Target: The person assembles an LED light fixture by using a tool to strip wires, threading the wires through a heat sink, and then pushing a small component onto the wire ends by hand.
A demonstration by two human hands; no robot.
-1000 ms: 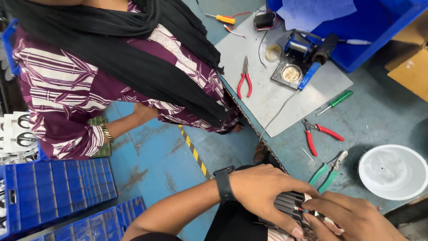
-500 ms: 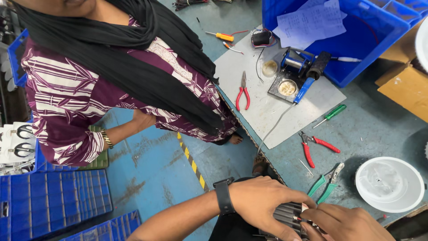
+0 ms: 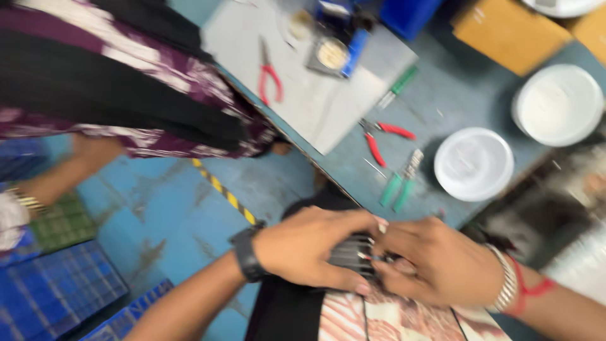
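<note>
View swung right, now blurred | left hand and right hand still clasp ribbed dark part | work continues.

ahead: green pliers, white lid | left: floor

Pliers left of bowl (tabletop)
</note>
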